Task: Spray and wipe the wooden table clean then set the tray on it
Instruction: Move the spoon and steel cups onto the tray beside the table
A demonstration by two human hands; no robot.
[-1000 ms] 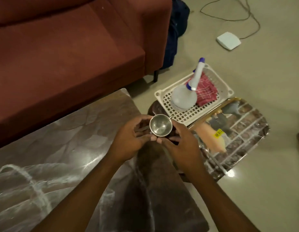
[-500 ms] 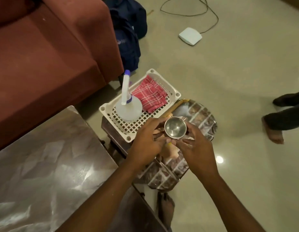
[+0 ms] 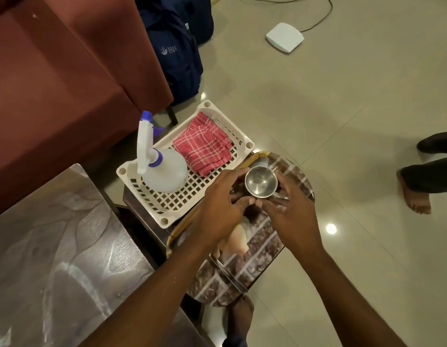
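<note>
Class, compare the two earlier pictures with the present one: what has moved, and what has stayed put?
The left hand and right hand carried the steel cup from over the end of the table rightward to above the patterned tray, keeping their grip. The spray bottle and red cloth stayed in the white basket.

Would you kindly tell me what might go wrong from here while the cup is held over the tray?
1. The left hand and right hand hold the cup by the fingertips above the tray; it could slip and drop.
2. The tray seems to jut past its support, so weight near its outer edge might tip it.
3. The spray bottle stands upright in the basket beside the left hand; a careless reach may topple it.
</note>
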